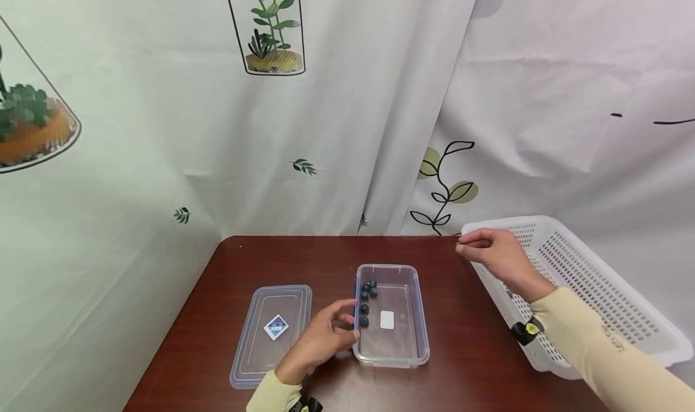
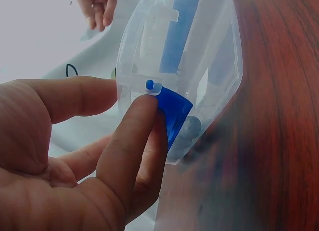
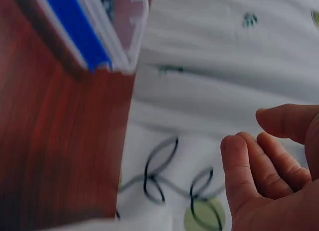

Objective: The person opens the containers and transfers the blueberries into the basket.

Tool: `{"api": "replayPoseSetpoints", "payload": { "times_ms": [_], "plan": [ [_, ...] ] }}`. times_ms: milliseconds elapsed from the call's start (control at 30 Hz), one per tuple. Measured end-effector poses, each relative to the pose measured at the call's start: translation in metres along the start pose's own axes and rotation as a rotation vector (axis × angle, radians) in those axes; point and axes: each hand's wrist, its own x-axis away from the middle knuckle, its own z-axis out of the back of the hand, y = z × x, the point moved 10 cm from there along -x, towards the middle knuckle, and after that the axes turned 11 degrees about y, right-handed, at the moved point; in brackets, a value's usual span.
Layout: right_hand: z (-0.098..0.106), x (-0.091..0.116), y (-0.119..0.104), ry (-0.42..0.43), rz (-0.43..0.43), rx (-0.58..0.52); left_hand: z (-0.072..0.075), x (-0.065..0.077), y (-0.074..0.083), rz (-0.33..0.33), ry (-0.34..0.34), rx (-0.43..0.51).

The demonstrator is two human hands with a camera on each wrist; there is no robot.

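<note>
at the table's middle, a left hand (image 1: pixel 326 333) on a clear container (image 1: pixel 393 345) of blueberries (image 1: pixel 365 295)

against the container's left wall, the left hand touches with bent fingers and thumb set moderately apart; the left wrist view shows a fingertip on a blue latch (image 2: pixel 174 109) that hangs down along the side. the container stands open on the dark red table (image 1: pixel 461 351), its blueberries gathered along the left wall: a cluster towards the far end, two more near the hand.

over the far left corner of a white basket (image 1: pixel 597 291), the right hand (image 1: pixel 496 255) hovers with its fingers loosely curled, a narrow gap between thumb and forefinger. its forearm crosses above the basket's left side.

left of the container, a clear lid (image 1: pixel 266 354) lies flat with a blue and white diamond label (image 1: pixel 276 327); its letters are too small to make out surely. inside the container, a small white patch (image 1: pixel 387 320) shows on the base. dark lettering (image 1: pixel 615 341) runs along the pale right sleeve (image 1: pixel 635 370), too blurred to read with confidence. both wrists wear black bands (image 1: pixel 526 331) with a yellow-green mark on each.
</note>
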Motion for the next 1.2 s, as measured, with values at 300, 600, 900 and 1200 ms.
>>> {"api": "replayPoseSetpoints", "payload": {
  "times_ms": [300,600,900,1200],
  "plan": [
    [-0.074,0.013,-0.027,-0.114,0.05,-0.054,0.0,0.001,0.002,-0.005,0.0,-0.011],
    [-0.142,0.037,-0.044,-0.221,0.115,-0.062,0.001,0.0,0.0,0.003,0.006,-0.004],
    [-0.195,0.055,-0.045,-0.337,0.205,-0.075,-0.002,0.001,-0.001,0.012,-0.004,0.025],
    [-0.218,0.069,-0.042,-0.344,0.253,-0.03,-0.001,0.001,-0.002,0.011,-0.007,0.018]
  ]
}}
